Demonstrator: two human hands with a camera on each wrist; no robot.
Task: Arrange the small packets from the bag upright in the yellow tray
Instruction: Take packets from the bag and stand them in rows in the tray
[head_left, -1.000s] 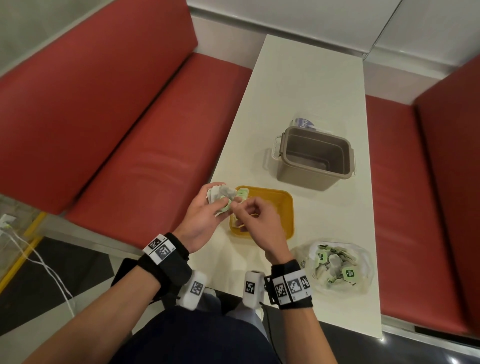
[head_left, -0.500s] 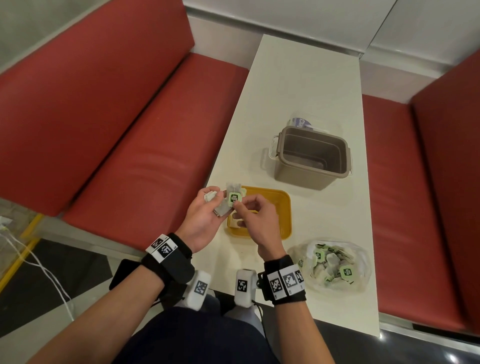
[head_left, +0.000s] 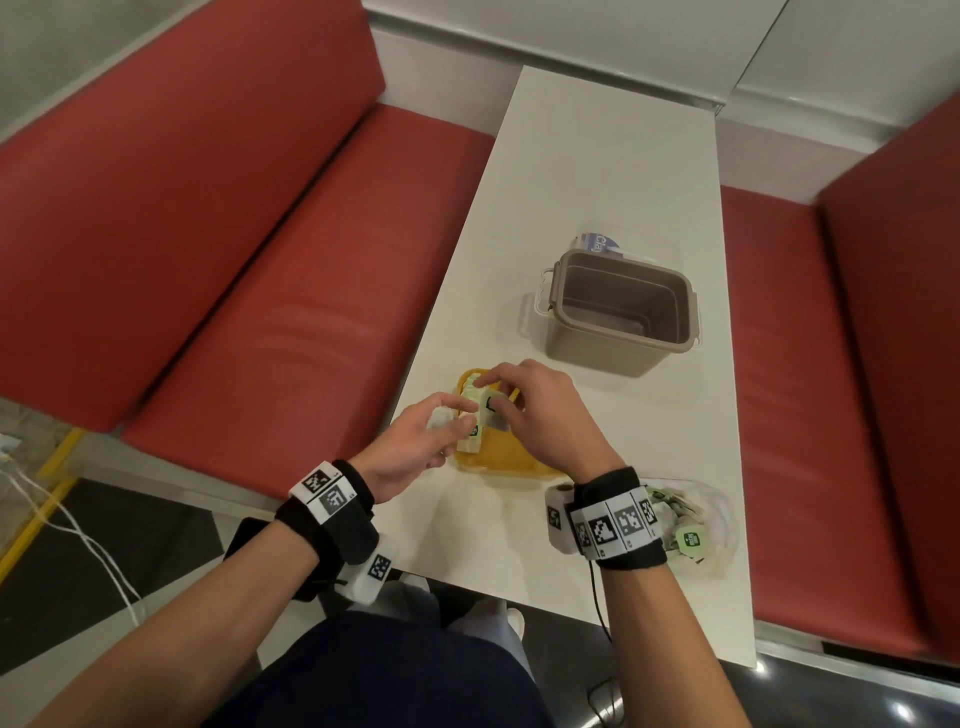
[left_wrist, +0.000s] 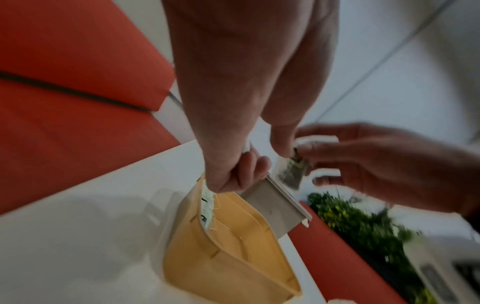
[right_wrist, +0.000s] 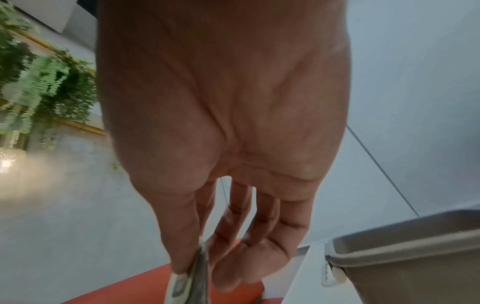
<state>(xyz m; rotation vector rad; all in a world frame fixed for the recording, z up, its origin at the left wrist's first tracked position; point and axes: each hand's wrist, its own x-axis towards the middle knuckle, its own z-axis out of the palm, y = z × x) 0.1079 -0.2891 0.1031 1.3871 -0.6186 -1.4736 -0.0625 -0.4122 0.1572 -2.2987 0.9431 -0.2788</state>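
The yellow tray (head_left: 511, 461) sits near the table's left edge, with a few packets (head_left: 470, 415) standing along its left wall. My left hand (head_left: 451, 422) is at that wall, fingers curled around a small white bunch of packets (head_left: 440, 417). My right hand (head_left: 493, 406) hovers over the tray and pinches one green-labelled packet (head_left: 488, 410) between thumb and forefinger; the same packet (right_wrist: 187, 284) hangs from its fingertips in the right wrist view. In the left wrist view the tray (left_wrist: 233, 257) lies below both hands. The clear bag (head_left: 698, 525) of packets lies at the right, partly behind my right wrist.
An open grey plastic container (head_left: 618, 312) stands just beyond the tray, with a clear lid (head_left: 602, 244) behind it. Red bench seats (head_left: 260, 291) flank the narrow white table (head_left: 597, 156). The table's left edge runs close beside the tray.
Both hands dropped from above the tray's near-left corner to the tray itself. The right hand now holds a single packet over the tray, apart from the left hand's bunch.
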